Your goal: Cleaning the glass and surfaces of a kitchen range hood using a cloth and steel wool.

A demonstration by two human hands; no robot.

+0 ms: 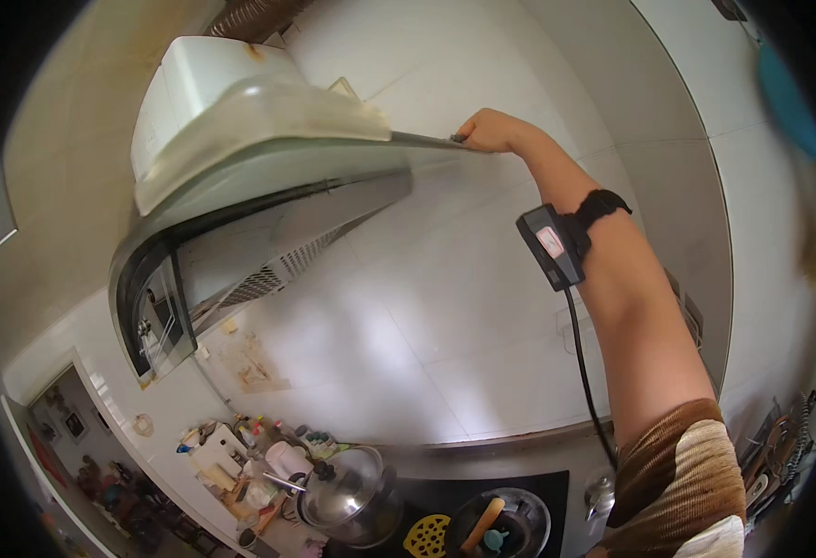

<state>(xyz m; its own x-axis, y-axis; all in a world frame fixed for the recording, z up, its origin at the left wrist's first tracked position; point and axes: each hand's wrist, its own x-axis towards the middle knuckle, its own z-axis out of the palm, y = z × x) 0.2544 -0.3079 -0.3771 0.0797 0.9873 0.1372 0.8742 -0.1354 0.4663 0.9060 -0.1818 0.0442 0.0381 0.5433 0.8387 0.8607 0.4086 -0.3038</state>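
Observation:
My right hand (489, 131) is raised high at the end of a stretched arm, at the right end of the top edge of a range hood (240, 174). Its fingers are closed around a small grey scrubbing pad, of which a bit shows at the fingertips. A black device (554, 247) with a cable is strapped to the forearm. The hood has a curved glass canopy and a perforated metal filter (275, 273) underneath. A pale cover (268, 115) lies over the left part of the glass. My left hand is out of view.
Below stands a black gas hob (554, 488) with a lidded steel pot (341, 495), a yellow trivet (427, 536) and a dark pan (537, 519) holding a wooden-handled tool. Bottles and jars (317, 439) crowd the counter's left. Utensils (774, 446) hang at the right; a doorway (76, 376) is at lower left.

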